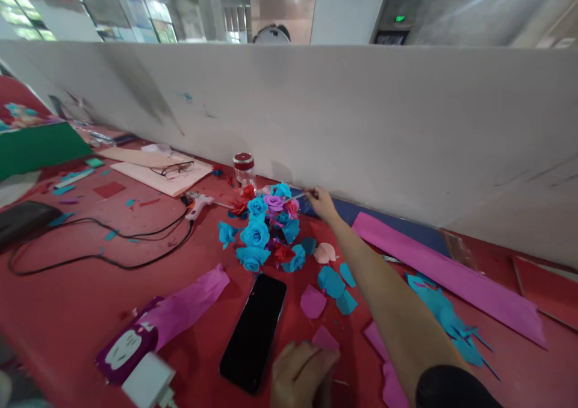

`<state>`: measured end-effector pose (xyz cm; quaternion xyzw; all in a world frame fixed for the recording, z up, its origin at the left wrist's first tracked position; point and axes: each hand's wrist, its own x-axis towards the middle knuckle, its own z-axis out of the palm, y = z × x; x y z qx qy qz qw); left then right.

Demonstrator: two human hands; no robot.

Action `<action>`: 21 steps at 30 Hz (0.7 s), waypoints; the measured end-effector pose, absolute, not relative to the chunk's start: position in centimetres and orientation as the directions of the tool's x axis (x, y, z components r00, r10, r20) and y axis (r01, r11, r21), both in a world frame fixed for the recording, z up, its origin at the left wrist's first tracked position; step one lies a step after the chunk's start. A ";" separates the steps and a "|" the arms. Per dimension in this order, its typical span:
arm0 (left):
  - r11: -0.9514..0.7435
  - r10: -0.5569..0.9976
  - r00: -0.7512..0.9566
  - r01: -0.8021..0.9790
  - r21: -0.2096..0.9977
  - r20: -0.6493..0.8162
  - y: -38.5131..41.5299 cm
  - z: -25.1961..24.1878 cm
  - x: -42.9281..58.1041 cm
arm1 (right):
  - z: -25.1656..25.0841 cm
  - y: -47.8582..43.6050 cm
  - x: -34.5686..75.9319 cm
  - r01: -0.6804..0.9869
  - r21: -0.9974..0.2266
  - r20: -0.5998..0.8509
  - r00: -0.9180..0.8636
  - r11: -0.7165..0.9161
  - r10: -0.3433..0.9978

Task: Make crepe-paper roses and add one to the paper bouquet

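Observation:
My right hand point(320, 203) reaches to the far side of a bunch of paper flowers point(256, 233), blue, red, pink and purple. Its fingers pinch a thin pale stick point(295, 197) that points left into the blooms. Low in the view, my left hand point(303, 373) is curled closed, with its fingertips beside a pink paper petal point(326, 337); whatever it may hold is hidden. Loose blue petals point(331, 282), a magenta petal point(313, 301) and a pale pink petal point(324, 253) lie between the flowers and my right forearm.
A black phone point(253, 333) lies before the flowers. Left are a glue gun point(198, 204) with its cord, a purple case point(126, 348) and a white charger point(148, 379). A red-lidded jar point(244, 170) stands behind; magenta paper point(447, 275) lies right, below the white partition point(361, 107).

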<state>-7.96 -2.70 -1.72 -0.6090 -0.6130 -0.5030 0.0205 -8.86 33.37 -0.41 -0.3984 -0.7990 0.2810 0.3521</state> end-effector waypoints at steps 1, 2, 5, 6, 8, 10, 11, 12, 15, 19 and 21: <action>-0.263 0.687 -0.264 0.779 0.570 0.677 -2.5 -1.7 -7.9 | 0.1 33.3 -8.1 0.422 -0.770 0.349 -0.350 0.479 0.869; -0.280 0.661 -0.258 0.786 0.551 0.704 -2.4 -1.6 -7.8 | 0.7 33.1 -7.2 0.401 -0.805 0.358 -0.260 0.438 0.897; -0.312 0.645 -0.233 0.789 0.530 0.728 -2.2 -1.2 -7.7 | 4.0 32.1 -3.6 0.318 -0.875 0.395 0.034 0.365 0.918; -0.317 0.652 -0.226 0.785 0.532 0.723 -2.2 -1.0 -7.7 | 5.6 31.5 -2.1 0.290 -0.887 0.407 0.130 0.358 0.904; -0.320 0.670 -0.219 0.778 0.541 0.710 -2.3 -0.7 -7.7 | 9.3 30.0 1.0 0.244 -0.898 0.428 0.285 0.367 0.858; -0.337 0.670 -0.200 0.776 0.533 0.715 -2.5 -0.7 -7.8 | 13.3 27.5 4.1 0.212 -0.895 0.446 0.395 0.393 0.803; -0.352 0.655 -0.189 0.781 0.516 0.732 -2.5 -0.7 -7.9 | 15.2 25.8 5.5 0.202 -0.890 0.456 0.427 0.409 0.781; -0.379 0.643 -0.169 0.777 0.502 0.747 -2.5 -0.7 -8.0 | 17.0 23.7 6.8 0.183 -0.885 0.462 0.456 0.428 0.760; -0.446 0.619 -0.139 0.749 0.491 0.773 -2.7 -0.8 -8.3 | 20.4 15.5 10.4 0.164 -0.860 0.504 0.420 0.483 0.755; -0.463 0.635 -0.152 0.709 0.531 0.757 -3.3 -0.3 -7.2 | 18.8 2.6 15.9 0.583 -0.641 0.594 -0.036 0.499 0.804; -0.472 0.684 -0.113 0.685 0.555 0.721 -4.0 0.1 -5.8 | 15.2 -2.5 19.6 0.823 -0.388 0.552 -0.153 0.415 0.820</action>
